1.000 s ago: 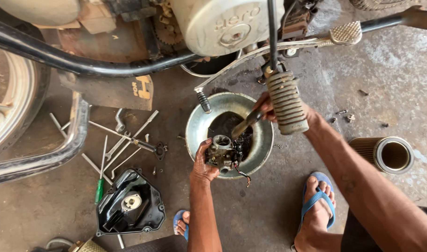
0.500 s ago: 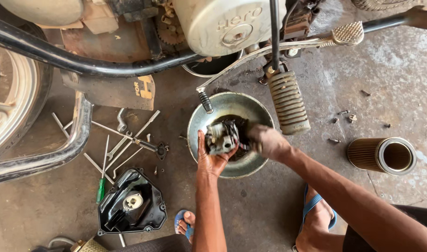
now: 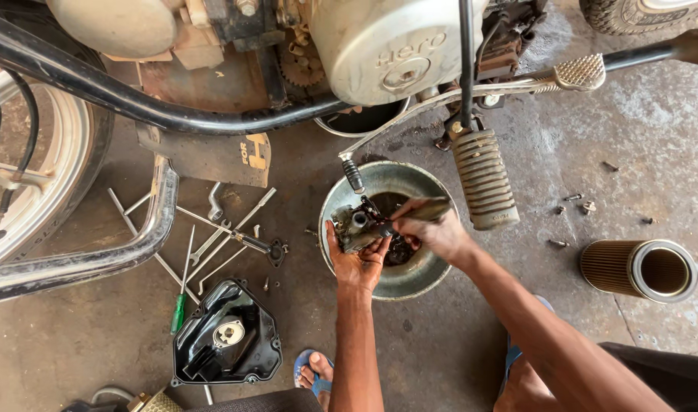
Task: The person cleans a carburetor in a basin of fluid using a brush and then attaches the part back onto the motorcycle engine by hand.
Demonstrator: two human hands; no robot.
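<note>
My left hand (image 3: 358,261) cups a grimy metal carburetor (image 3: 358,226) from below, over a round metal bowl (image 3: 379,284) on the concrete floor. My right hand (image 3: 434,229) grips a dark brush-like tool (image 3: 421,210) whose tip rests against the carburetor. The bowl holds dark liquid, mostly hidden by both hands. A motorcycle's ribbed rubber footpeg (image 3: 483,179) hangs just right of my right hand.
The motorcycle engine cover (image 3: 387,46) and frame tube (image 3: 151,114) fill the top, the wheel (image 3: 28,168) at left. Wrenches and a green-handled screwdriver (image 3: 180,309) lie left of the bowl, above a black plastic cover (image 3: 225,343). A cylindrical air filter (image 3: 640,268) and loose screws (image 3: 578,206) lie right.
My right hand has come down from near the footpeg to the carburetor. My left hand has raised the carburetor slightly and turned it.
</note>
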